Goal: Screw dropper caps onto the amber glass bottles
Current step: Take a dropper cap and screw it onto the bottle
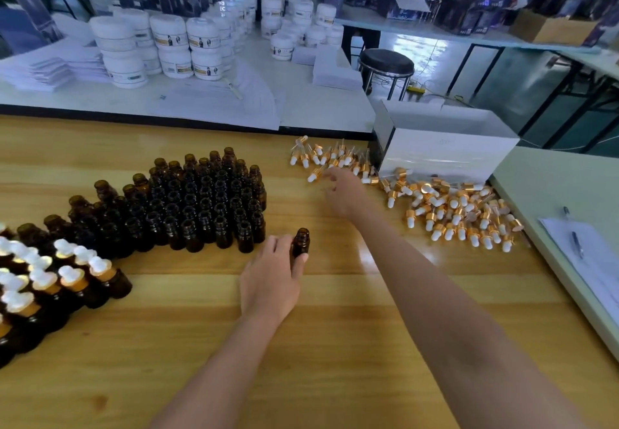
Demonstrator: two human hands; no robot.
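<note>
My left hand [269, 283] grips one open amber bottle [300, 242] upright on the wooden table, just right of a dense block of uncapped amber bottles [201, 200]. Stretched far forward, my right hand [341, 192] is blurred with its fingers spread over the near end of a scatter of gold-and-white dropper caps [331, 158]; it holds nothing that I can see. A bigger heap of dropper caps [459, 214] lies further right. Capped bottles [50, 281] stand at the left edge.
A white cardboard box [445, 157] stands behind the caps at the table's back right. Papers with a pen [576, 244] lie on the pale side table to the right. White jars [167, 46] fill the bench behind; a black stool [385, 63] stands beyond.
</note>
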